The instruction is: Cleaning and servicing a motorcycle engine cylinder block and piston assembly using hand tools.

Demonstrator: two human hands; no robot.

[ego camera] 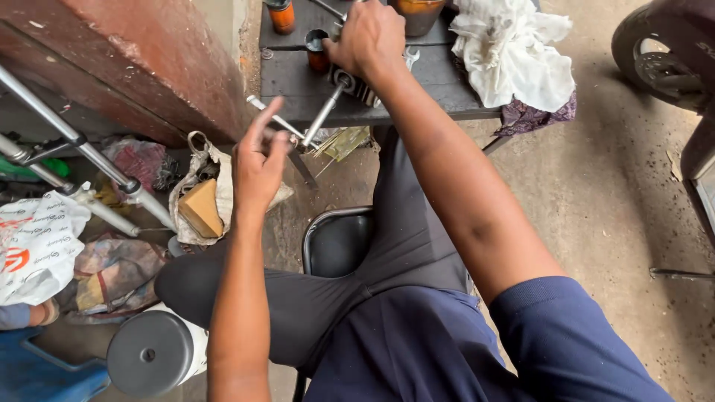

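- My right hand [370, 37] is gripping the finned metal part [351, 83] on the dark bench [298, 85].
- My left hand [257, 162] is hovering half-spread, empty, just below the bench edge, fingertips by the metal rod [322, 117].

- A white plastic bag [33, 242] with red and black print lies crumpled at the left edge, on the floor clutter beside the metal tubes.
- A cream-coloured bag [195, 167] sits open on the floor just left of the left hand [257, 167], with a tan, wedge-shaped block [201, 210] inside it.
- A small orange bottle [281, 15] stands at the far left end of the dark counter [298, 82]; whether it bears a label cannot be told.
- No signs or screens are in view.
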